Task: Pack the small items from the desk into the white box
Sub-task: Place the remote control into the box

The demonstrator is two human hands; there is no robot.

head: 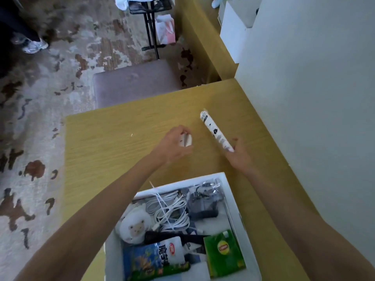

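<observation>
The white box stands at the near edge of the wooden desk. It holds white cables, a sheep plush, a green Lipton tea box, snack packets and other small items. Beyond it, my left hand curls its fingers round a small white object on the desk. To the right, my right hand grips the near end of a long white tube with black print, which points away to the upper left.
A grey wall borders the desk on the right. A padded stool stands past the desk's far edge on patterned carpet. Further back are a black metal stand, a pink bag and a person's shoe at the far left.
</observation>
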